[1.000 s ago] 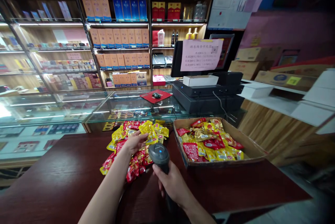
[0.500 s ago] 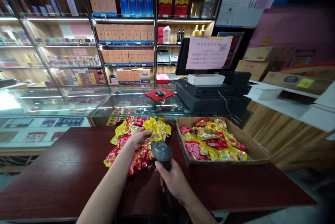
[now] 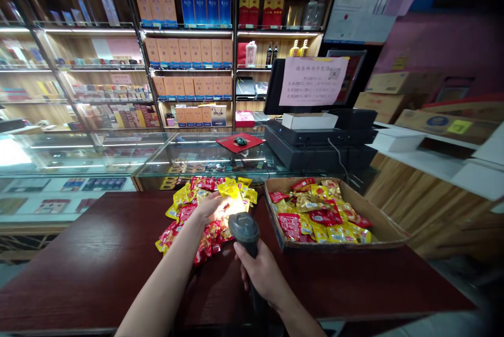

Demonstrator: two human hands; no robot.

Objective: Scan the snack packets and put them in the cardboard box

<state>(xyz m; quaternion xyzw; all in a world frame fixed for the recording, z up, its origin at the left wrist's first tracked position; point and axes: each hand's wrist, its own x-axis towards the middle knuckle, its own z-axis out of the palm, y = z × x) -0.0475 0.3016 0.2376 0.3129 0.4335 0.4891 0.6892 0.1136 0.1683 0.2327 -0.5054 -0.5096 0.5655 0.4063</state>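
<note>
My right hand [image 3: 260, 271] is wrapped round the handle of a black barcode scanner [image 3: 244, 228], its head pointing away from me. Bright light from the scanner falls on a yellow snack packet [image 3: 229, 188], which my left hand [image 3: 209, 208] holds by its near left side. Below and around that hand spreads a loose pile of red and yellow snack packets [image 3: 185, 213] on the dark red table [image 3: 98, 253]. To the right stands an open cardboard box [image 3: 388, 227] with several more red and yellow packets in it.
Behind the table is a glass display counter [image 3: 197, 150] bearing a mouse [image 3: 240, 141] on a red mat. A monitor with a pink notice [image 3: 313, 81] stands on a black cash drawer [image 3: 321, 150]. Shelves with boxed bottles [image 3: 192, 52] line the back; cartons [image 3: 380, 106] are at the right.
The scanner's light has come on and shines on the packet in my left hand. That packet looks slightly tilted compared with before. Both hands stay almost in place.
</note>
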